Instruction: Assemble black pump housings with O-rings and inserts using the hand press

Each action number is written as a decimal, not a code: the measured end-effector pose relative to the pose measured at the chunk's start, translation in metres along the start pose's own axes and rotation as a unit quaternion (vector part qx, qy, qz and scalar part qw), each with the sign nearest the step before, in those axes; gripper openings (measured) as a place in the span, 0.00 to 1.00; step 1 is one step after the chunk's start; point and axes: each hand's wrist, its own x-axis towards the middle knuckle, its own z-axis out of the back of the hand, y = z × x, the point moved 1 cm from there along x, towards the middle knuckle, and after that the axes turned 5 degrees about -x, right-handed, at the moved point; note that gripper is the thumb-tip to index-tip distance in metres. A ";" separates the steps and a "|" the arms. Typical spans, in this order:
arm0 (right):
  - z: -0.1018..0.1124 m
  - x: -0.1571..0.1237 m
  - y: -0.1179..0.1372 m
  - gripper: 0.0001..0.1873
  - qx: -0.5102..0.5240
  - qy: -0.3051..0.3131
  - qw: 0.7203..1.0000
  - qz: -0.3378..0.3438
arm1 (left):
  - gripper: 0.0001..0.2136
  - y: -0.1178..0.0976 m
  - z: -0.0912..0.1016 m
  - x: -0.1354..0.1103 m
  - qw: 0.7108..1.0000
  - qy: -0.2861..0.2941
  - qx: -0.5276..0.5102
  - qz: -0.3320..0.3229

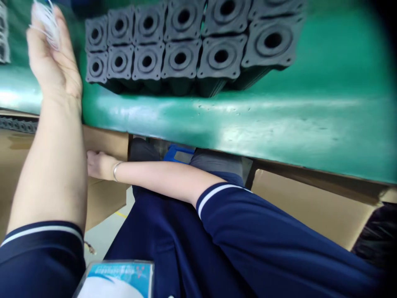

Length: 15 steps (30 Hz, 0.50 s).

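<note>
My left hand (57,58) is raised at the upper left over the green work surface (341,103). Its fingers are closed around a bundle of thin white strands (48,25), whose loose ends stick out at the top. My right hand (101,164), with a bracelet (116,170) at the wrist, reaches across my body below the table edge. It is up against an open cardboard box (105,203) at the left. My left forearm covers its fingertips, so its grip is hidden. Two rows of dark grey square-flanged parts (180,60) with round holes stand beside my left hand.
More grey parts (18,124) lie in a row at the left box's edge. Another cardboard box (310,207) sits below the table at right, beside black plastic (378,231). A blue object (176,153) is under the table. A badge (118,281) hangs on my chest.
</note>
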 end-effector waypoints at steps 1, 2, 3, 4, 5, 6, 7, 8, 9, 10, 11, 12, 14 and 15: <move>0.002 -0.003 0.000 0.16 -0.002 -0.003 1.000 0.008 | 0.19 -0.001 -0.002 -0.003 0.996 0.066 -0.059 -0.007; 0.004 -0.007 0.000 0.15 -0.008 -0.008 1.000 0.014 | 0.19 -0.002 -0.002 -0.006 0.989 0.108 -0.102 -0.007; 0.007 -0.011 0.001 0.13 -0.013 -0.013 1.000 0.020 | 0.18 -0.003 -0.002 -0.008 0.986 0.116 -0.120 -0.001; 0.010 -0.016 0.003 0.13 -0.018 -0.016 0.999 0.028 | 0.17 -0.003 0.000 -0.010 0.985 0.116 -0.128 0.001; 0.014 -0.022 0.006 0.13 -0.025 -0.018 0.999 0.037 | 0.16 -0.004 0.001 -0.011 0.984 0.113 -0.137 0.001; 0.018 -0.028 0.009 0.12 -0.034 -0.018 0.998 0.048 | 0.14 -0.005 0.002 -0.013 0.983 0.111 -0.147 0.002; 0.023 -0.036 0.013 0.11 -0.044 -0.018 0.997 0.060 | 0.13 -0.006 0.003 -0.015 0.983 0.104 -0.153 0.006; 0.028 -0.044 0.017 0.10 -0.057 -0.018 0.996 0.072 | 0.11 -0.008 0.005 -0.018 0.983 0.095 -0.155 0.010; 0.034 -0.055 0.021 0.08 -0.070 -0.018 0.994 0.081 | 0.10 -0.010 0.007 -0.020 0.984 0.084 -0.158 0.011; 0.040 -0.066 0.025 0.07 -0.085 -0.020 0.992 0.087 | 0.09 -0.013 0.010 -0.022 0.984 0.074 -0.162 0.016; 0.048 -0.078 0.027 0.06 -0.101 -0.025 0.991 0.090 | 0.08 -0.017 0.013 -0.025 0.983 0.068 -0.169 0.011; 0.056 -0.091 0.027 0.06 -0.116 -0.031 0.989 0.091 | 0.07 -0.022 0.016 -0.027 0.982 0.064 -0.176 0.007; 0.076 -0.116 0.023 0.07 -0.148 -0.039 0.985 0.083 | 0.06 -0.029 0.019 -0.032 0.979 0.063 -0.192 0.005; 0.086 -0.127 0.020 0.07 -0.163 -0.038 0.983 0.074 | 0.05 -0.031 0.015 -0.036 0.977 0.067 -0.202 0.009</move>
